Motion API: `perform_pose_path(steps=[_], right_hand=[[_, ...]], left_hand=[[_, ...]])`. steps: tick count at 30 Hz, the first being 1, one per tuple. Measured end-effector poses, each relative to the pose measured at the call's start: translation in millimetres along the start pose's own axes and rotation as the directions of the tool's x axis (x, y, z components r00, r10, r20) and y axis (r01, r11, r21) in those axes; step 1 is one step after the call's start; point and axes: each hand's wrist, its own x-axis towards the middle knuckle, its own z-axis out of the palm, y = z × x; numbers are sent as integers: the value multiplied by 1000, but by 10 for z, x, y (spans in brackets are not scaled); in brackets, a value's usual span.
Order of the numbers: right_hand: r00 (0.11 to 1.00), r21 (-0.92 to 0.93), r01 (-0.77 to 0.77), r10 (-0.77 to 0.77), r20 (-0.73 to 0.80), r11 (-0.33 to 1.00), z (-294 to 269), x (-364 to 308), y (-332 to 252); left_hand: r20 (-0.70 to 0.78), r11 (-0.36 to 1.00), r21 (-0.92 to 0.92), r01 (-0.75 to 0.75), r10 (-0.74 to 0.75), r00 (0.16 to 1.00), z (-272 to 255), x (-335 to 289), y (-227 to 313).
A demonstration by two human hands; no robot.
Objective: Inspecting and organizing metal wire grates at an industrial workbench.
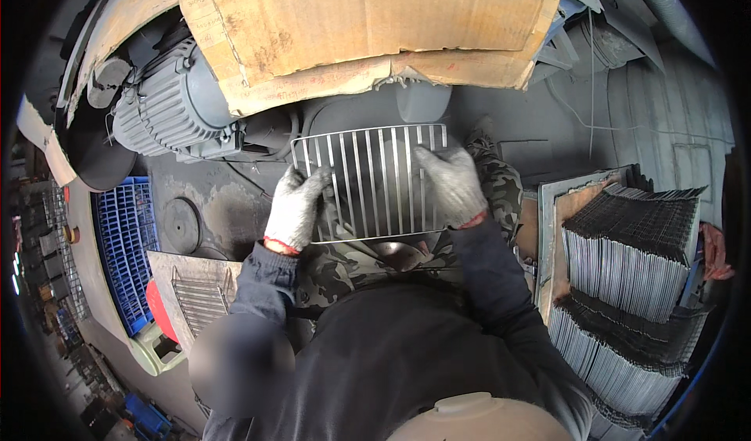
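Note:
A rectangular metal wire rack (368, 176) with several parallel flat bars is held up over my lap. My left hand (297, 208), in a pale grey knit glove with a red cuff edge, grips its left side. On the opposite side my right hand (455, 183), gloved the same way, closes around the outer bars near the upper corner. Part of each hand's fingers is hidden behind the bars. Beneath the rack, camouflage trousers (352, 273) show, along with a small shiny bowl-like piece (400, 255).
Large cardboard sheets (375, 18) hang ahead. A grey ribbed motor (168, 104) stands at the left, with a blue plastic grate (125, 245) below it. Another rack (202, 304) lies on a board at lower left. Stacks of similar metal racks (626, 277) fill the right side.

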Motion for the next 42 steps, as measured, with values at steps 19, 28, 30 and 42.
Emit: perform_pose_path(steps=[19, 28, 30, 42], right_hand=[[984, -91, -153, 143, -108, 984, -746, -162, -536], [989, -873, 115, 28, 146, 474, -675, 114, -135], [984, -99, -39, 55, 169, 994, -285, 141, -2], [656, -748, 663, -495, 570, 17, -1399, -24, -441]], left_hand=[[89, 985, 171, 29, -45, 995, 721, 128, -86], [-49, 987, 128, 100, -95, 994, 334, 38, -110], [-48, 998, 8, 56, -56, 997, 167, 7, -81], [204, 986, 67, 150, -161, 966, 869, 233, -141]])
